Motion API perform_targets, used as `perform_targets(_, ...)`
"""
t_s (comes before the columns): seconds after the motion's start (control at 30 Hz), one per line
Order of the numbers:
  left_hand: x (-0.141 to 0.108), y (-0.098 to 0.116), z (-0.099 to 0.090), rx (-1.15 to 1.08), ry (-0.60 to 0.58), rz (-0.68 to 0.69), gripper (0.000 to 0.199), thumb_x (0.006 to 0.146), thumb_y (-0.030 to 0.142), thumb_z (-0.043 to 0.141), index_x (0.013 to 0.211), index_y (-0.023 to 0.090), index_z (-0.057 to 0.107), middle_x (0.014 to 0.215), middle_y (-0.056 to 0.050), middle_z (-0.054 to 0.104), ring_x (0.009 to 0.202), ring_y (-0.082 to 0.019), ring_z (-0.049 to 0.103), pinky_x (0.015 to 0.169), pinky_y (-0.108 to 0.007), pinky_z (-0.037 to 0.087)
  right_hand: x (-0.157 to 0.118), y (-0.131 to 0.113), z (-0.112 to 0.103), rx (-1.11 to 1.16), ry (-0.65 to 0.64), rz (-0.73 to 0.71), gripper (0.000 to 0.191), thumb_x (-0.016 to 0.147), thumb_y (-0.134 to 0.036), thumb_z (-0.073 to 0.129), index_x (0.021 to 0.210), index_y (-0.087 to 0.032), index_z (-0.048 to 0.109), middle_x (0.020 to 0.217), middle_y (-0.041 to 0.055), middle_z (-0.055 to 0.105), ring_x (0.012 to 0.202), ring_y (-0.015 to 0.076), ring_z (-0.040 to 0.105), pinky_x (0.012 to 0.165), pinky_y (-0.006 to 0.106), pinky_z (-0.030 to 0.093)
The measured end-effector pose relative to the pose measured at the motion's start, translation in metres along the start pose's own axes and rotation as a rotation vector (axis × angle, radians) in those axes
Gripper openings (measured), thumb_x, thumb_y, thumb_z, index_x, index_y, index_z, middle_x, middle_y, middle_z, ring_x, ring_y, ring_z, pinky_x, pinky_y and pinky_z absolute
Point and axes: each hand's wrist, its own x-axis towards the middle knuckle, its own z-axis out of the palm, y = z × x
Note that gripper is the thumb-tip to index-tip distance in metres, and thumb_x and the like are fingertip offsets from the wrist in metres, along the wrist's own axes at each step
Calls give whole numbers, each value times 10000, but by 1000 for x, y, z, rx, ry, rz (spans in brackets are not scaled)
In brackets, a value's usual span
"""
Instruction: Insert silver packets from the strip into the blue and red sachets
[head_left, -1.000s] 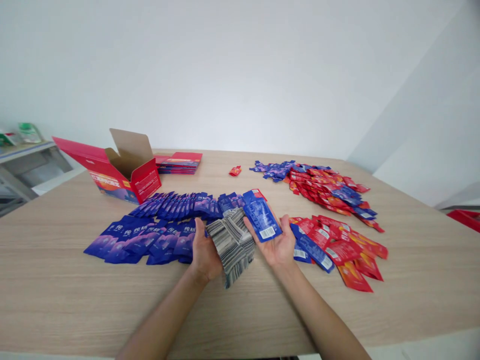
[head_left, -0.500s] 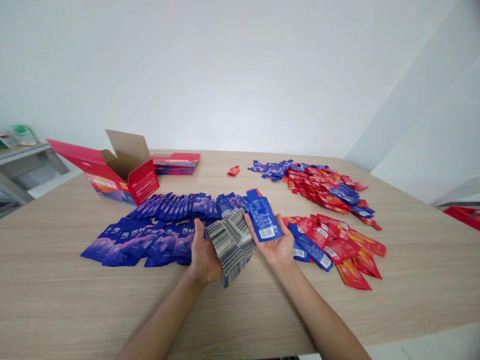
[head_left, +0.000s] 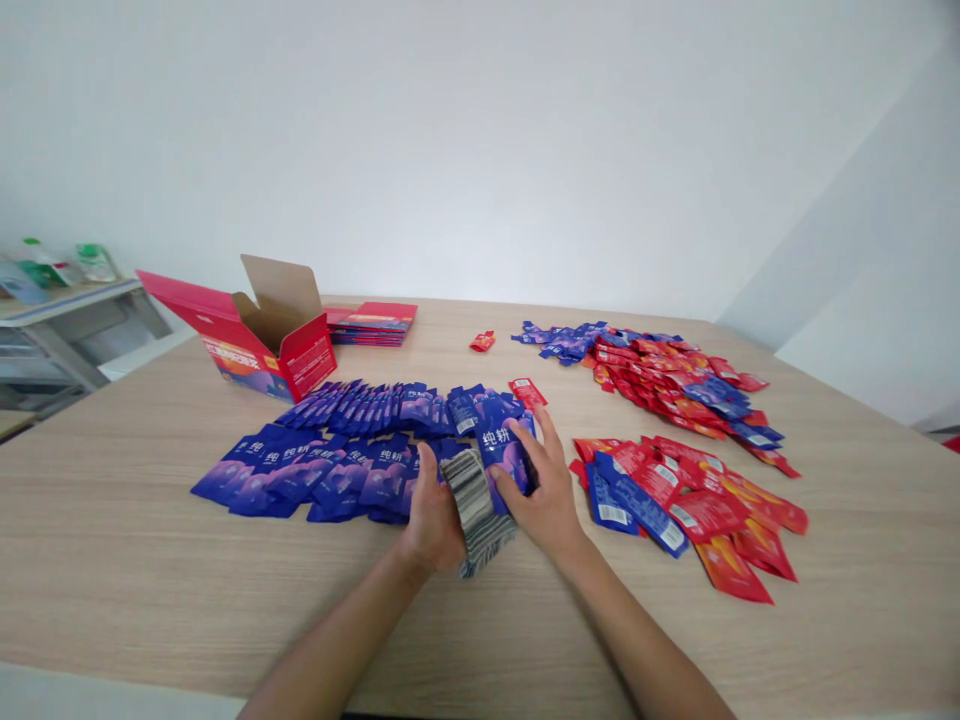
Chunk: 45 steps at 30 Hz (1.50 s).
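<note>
The right hand (head_left: pixel 546 500) pinches the blue pouch (head_left: pixel 496 438); just beside, the left hand (head_left: pixel 435 525) clasps the striped cloth (head_left: pixel 472 495), its hidden fingers being unclear. Better to hold the pouch flat, squeezing only lightly.

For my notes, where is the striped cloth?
In the head view, the striped cloth is below centre, in the left hand, beside the blue pouch in the right hand.

A plain white wall (head_left: pixel 480 150) rises behind a pale wood-grain table (head_left: pixel 150 580). A grey-framed bench (head_left: pixel 84 297) stands at left.
</note>
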Motion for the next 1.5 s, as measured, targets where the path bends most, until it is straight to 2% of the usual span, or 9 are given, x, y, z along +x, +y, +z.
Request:
perform_targets(0.2,3,-9,9,103,-92,-56,999,807,880,309,1440,141,534,1336,-182,653,1294,-370,561,1150,-508,314,2,14,0,-29,-106,-28,485,952,-423,615,1415,-291,560,1323,83,631,1309,271,537,1173,570,343)
perform_targets(0.37,6,-8,12,103,-108,-46,1006,796,895,302,1437,156,539,1325,-171,662,1295,-369,559,1151,-512,311,-2,15,3,-152,-48,-160,336,995,-364,541,1310,-329,652,1362,94,535,1325,281,470,1118,546,394)
perform_targets(0.57,7,-9,5,-35,-23,-16,1070,788,913,180,1438,142,538,1330,-175,656,1306,-351,551,1155,-484,309,0,10,0,-247,-77,-378,363,998,-199,495,1323,-286,629,1345,112,469,1286,277,448,1108,583,343)
perform_targets(0.73,9,-12,2,-111,41,50,1027,808,894,222,1427,143,550,1350,-178,643,1315,-353,543,1155,-486,307,5,10,-5,-251,-131,-416,350,997,-184,484,1305,-262,629,1386,119,446,1322,286,423,1124,594,307)
perform_targets(1.03,2,25,4,-171,194,202,1040,821,882,200,1408,101,557,1364,-220,622,1318,-397,532,1139,-550,314,-1,3,1,-257,-156,-481,405,964,-115,520,1343,-252,558,1492,151,360,1420,322,351,1126,644,297)
perform_targets(1.13,2,24,4,-150,184,202,1031,829,874,194,1406,103,561,1361,-219,625,1324,-387,529,1145,-538,313,-6,-1,6,-291,-98,-468,492,951,-92,526,1405,-279,495,1501,156,342,1421,326,341,1105,645,324)
perform_targets(1.27,4,6,0,-39,50,79,1017,826,876,237,1434,118,537,1371,-196,624,1354,-363,505,1169,-503,290,-8,-2,6,-326,-5,-395,563,953,-117,533,1451,-364,447,1502,122,352,1395,318,369,1085,629,349)
perform_targets(1.37,6,-12,-2,80,-63,-10,1010,767,894,398,1453,163,522,1383,-158,625,1378,-348,482,1177,-481,285,-3,1,1,-311,39,-298,433,966,-178,535,1355,-363,575,1420,103,457,1314,304,452,1044,577,402)
perform_targets(1.5,6,-32,-2,179,-70,-119,987,735,898,452,1409,187,569,1348,-158,648,1357,-363,505,1137,-508,339,11,16,-14,-168,127,-18,282,973,-329,539,1178,-253,718,1244,123,593,1154,270,570,995,480,471)
